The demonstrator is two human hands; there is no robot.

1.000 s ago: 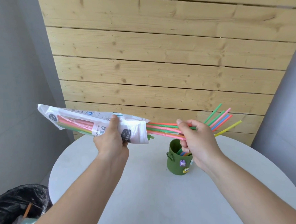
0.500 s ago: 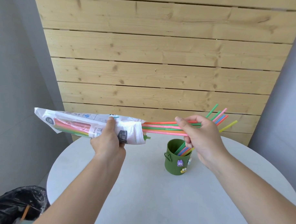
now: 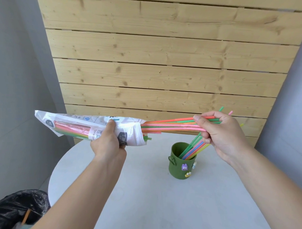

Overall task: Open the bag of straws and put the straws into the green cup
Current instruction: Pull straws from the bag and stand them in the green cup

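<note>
While the left grip (image 3: 108, 143) clasps the white plastic bag (image 3: 130, 132), the right grip (image 3: 222, 129) pinches presumably light, bendable coloured straws (image 3: 169, 129) near their tips.

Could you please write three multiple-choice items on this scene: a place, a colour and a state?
1. Where is the green cup? A in the bin; B on the table; C on the floor.
2. What colour is the bag mostly? A white; B black; C blue.
3. What is the right hand doing? A resting flat; B holding the cup; C pinching straws partly out of the bag.
Answers: 1 B, it stands on the tabletop; 2 A, white printed wrapper; 3 C, fingers close on the bundle.
</note>
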